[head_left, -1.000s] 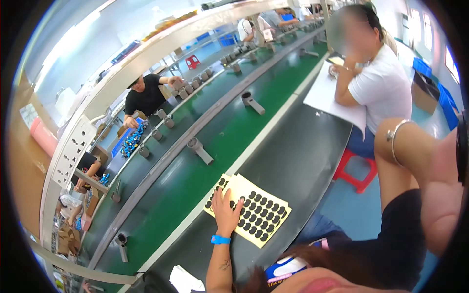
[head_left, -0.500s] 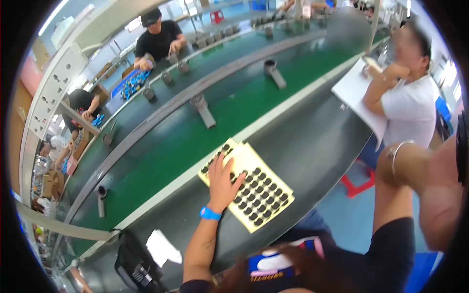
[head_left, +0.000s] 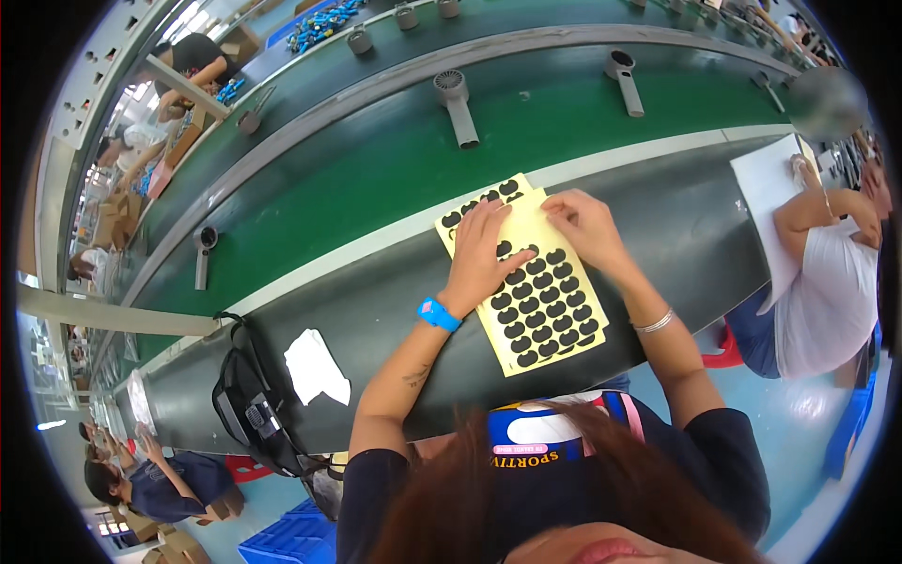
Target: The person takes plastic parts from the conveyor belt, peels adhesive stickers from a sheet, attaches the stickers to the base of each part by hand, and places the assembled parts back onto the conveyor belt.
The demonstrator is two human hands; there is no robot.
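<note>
Two pale yellow sheets of black stickers (head_left: pixel 548 305) lie overlapped on the dark table. The upper sheet has rows of rounded black stickers on its near part, while its far part is bare yellow. My left hand (head_left: pixel 477 256) rests on the sheets with fingers spread, a blue band on its wrist. Over the far right corner of the upper sheet, my right hand (head_left: pixel 584 228) has thumb and fingertips pinched together. What sits between those fingertips is too small to tell. More black stickers show on the lower sheet (head_left: pixel 451 209) beyond my left fingers.
Beyond the table runs a green conveyor belt (head_left: pixel 376 188) carrying grey handheld fans (head_left: pixel 454 103). A black bag (head_left: pixel 252 404) and white paper (head_left: pixel 317 368) lie to my left. At right a person in white (head_left: pixel 827 273) sits by a large white sheet (head_left: pixel 766 188).
My right hand has come from the far right, raised near the camera, to the sheet's far corner. My left hand stays on the sheets. The view has turned to the right.
</note>
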